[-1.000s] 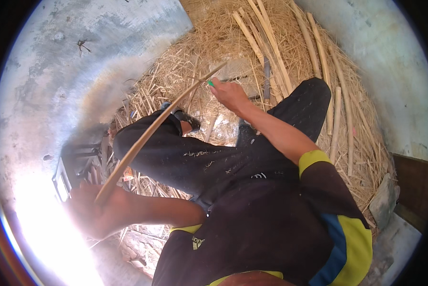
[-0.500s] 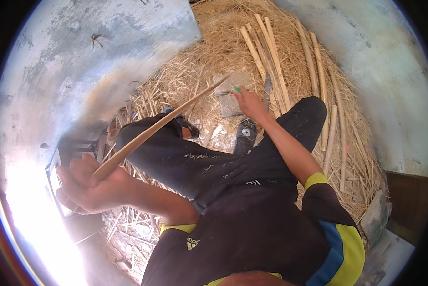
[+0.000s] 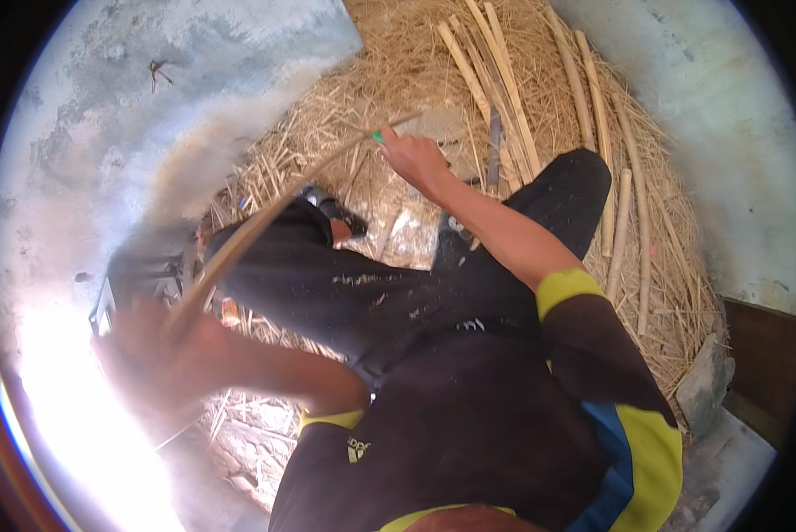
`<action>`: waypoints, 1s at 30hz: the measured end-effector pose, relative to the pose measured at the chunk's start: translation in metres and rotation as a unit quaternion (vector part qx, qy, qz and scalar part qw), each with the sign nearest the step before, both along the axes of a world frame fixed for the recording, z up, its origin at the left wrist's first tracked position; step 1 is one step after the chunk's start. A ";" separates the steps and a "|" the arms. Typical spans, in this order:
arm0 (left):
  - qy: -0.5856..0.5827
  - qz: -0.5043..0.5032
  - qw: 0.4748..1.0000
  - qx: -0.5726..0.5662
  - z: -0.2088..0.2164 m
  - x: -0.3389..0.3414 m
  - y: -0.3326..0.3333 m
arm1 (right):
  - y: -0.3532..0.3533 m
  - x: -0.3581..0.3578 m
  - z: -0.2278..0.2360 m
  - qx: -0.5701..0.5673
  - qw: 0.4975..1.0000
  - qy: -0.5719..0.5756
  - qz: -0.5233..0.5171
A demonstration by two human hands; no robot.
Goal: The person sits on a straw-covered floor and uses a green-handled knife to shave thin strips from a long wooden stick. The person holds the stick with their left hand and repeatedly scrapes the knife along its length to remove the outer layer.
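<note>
My left hand (image 3: 172,355), smeared by motion, is closed round the thick lower end of a long bamboo strip (image 3: 278,206). The strip slants up and right across my left leg, and its thin far end lies past my other hand. My right hand (image 3: 416,162) is at the strip's upper part, fingers drawn together. A small green piece (image 3: 378,137) shows at its fingertips against the strip. What that piece belongs to is too small to tell. Just right of this hand lies a grey flat blade (image 3: 494,146) beside several pale split bamboo pieces (image 3: 509,89).
Straw and shavings (image 3: 398,44) cover the floor round my dark-trousered legs (image 3: 300,288). More bamboo lengths (image 3: 620,239) lie along the right. Grey walls (image 3: 88,115) rise on both sides, and a stone slab (image 3: 704,386) leans at the lower right. Glare fills the lower left.
My right hand has moved left and up, from apart from the strip to against its upper part. My left hand has shifted slightly with the strip and is now blurred.
</note>
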State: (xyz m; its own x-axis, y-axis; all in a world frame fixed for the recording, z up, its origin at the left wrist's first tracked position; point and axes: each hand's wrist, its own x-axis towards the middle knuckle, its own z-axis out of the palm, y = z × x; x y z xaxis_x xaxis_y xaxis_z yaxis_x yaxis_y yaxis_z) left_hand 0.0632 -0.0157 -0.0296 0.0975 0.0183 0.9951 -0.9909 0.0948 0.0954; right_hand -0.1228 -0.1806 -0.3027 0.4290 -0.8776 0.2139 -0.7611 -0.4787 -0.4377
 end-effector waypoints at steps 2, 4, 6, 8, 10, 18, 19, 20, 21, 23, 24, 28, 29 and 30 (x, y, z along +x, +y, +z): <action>0.198 -0.049 0.976 -0.076 0.010 -0.019 -0.016 | 0.008 -0.002 -0.010 0.014 1.000 0.010 -0.023; 0.421 -0.249 0.851 -0.189 0.017 -0.022 -0.029 | 0.001 -0.003 -0.018 -0.005 0.999 0.004 -0.049; 0.401 -0.293 0.848 -0.187 0.014 -0.015 -0.021 | 0.004 0.003 -0.017 -0.037 0.997 -0.029 -0.064; 0.393 -0.305 0.848 -0.185 0.017 -0.015 -0.020 | 0.006 0.012 -0.007 0.237 0.941 -0.237 -0.048; 0.396 -0.340 0.837 -0.168 0.015 -0.012 -0.018 | -0.007 -0.002 -0.016 0.574 0.681 -0.454 0.021; 0.365 -0.419 0.820 -0.138 0.028 -0.032 -0.029 | 0.024 -0.014 0.022 0.119 0.987 -0.089 -0.057; 0.353 -0.426 0.823 -0.132 0.030 -0.035 -0.030 | 0.027 -0.014 0.023 0.099 0.992 -0.049 -0.067; 0.353 -0.424 0.825 -0.123 0.032 -0.037 -0.032 | 0.029 -0.016 0.023 0.081 0.993 -0.010 -0.083; 0.353 -0.423 0.827 -0.113 0.032 -0.038 -0.032 | 0.030 -0.018 0.024 0.077 0.994 0.007 -0.080; 0.336 -0.403 0.845 -0.100 0.035 -0.040 -0.033 | 0.030 -0.021 0.023 0.066 0.994 0.041 -0.074; 0.323 -0.382 0.861 -0.093 0.034 -0.043 -0.034 | 0.025 -0.022 0.019 0.031 0.996 0.038 -0.069; 0.324 -0.361 0.870 -0.093 0.033 -0.041 -0.043 | -0.010 0.004 0.031 0.210 0.974 -0.074 -0.049; 0.332 -0.354 0.868 -0.103 0.035 -0.037 -0.047 | -0.017 0.010 0.040 0.326 0.936 -0.125 -0.045; 0.366 -0.371 0.846 -0.115 0.038 -0.031 -0.050 | -0.027 0.001 0.035 0.389 0.882 -0.257 -0.067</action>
